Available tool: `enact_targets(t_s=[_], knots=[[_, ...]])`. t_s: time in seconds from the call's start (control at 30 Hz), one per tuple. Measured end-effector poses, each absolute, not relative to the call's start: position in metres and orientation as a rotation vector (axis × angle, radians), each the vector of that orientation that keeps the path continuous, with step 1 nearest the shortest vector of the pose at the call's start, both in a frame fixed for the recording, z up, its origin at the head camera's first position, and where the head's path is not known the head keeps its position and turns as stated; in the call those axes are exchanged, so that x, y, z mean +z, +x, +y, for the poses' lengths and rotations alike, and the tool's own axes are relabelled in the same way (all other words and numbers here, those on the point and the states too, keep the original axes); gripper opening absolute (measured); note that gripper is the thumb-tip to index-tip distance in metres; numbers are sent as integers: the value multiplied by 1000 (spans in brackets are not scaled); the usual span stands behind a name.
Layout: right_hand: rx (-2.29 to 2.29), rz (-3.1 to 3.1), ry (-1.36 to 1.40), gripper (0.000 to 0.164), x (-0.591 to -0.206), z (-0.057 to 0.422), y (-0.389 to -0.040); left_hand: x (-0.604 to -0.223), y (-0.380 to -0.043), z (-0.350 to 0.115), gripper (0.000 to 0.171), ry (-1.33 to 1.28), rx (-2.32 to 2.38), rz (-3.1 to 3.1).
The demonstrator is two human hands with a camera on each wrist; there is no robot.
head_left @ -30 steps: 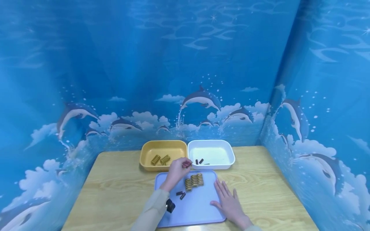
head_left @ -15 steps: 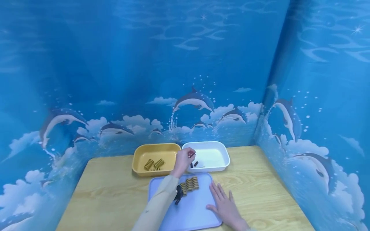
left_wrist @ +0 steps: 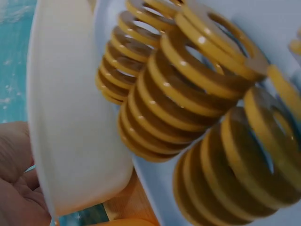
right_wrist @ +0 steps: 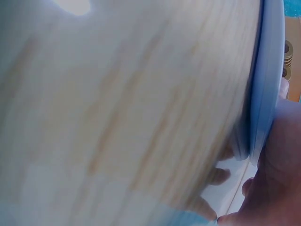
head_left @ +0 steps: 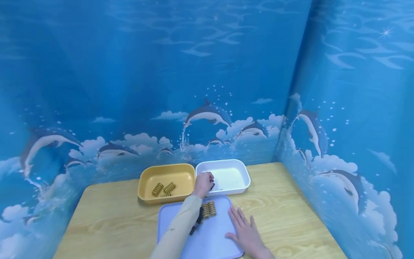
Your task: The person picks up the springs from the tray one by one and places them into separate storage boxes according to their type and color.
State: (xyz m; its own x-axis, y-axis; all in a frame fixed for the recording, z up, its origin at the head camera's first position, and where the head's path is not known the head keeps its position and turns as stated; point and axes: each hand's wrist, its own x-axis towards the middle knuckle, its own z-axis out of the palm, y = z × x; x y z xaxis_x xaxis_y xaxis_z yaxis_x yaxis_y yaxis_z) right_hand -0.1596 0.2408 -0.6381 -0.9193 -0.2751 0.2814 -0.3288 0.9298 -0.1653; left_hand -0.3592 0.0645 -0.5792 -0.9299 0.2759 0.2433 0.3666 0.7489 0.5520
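Hands apart; left hand over white bin, cannot tell whether gripping; right hand, fingers straight, rests on edge of blue tray, presumably steadying it

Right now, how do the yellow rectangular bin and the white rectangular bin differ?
The yellow rectangular bin holds yellow coil springs; the white rectangular bin holds small dark pieces, partly hidden by the left hand. In the head view, the yellow bin sits left and the white bin right. Both are open-topped with rounded corners.
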Motion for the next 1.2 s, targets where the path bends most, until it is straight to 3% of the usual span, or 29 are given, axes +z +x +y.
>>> enact_targets(t_s=[0.33,0.83,1.2], knots=[[301,-2869,470,79,-638,227,-158,-579,-354,52,13,-469,-826,-2914],[305,-2970,395,85,-638,233,-164,-533,-327,5,7,-423,-1161,-2698],[339,-2961,404,84,-633,236,-160,-547,-288,-34,7,-354,-1260,-2721]])
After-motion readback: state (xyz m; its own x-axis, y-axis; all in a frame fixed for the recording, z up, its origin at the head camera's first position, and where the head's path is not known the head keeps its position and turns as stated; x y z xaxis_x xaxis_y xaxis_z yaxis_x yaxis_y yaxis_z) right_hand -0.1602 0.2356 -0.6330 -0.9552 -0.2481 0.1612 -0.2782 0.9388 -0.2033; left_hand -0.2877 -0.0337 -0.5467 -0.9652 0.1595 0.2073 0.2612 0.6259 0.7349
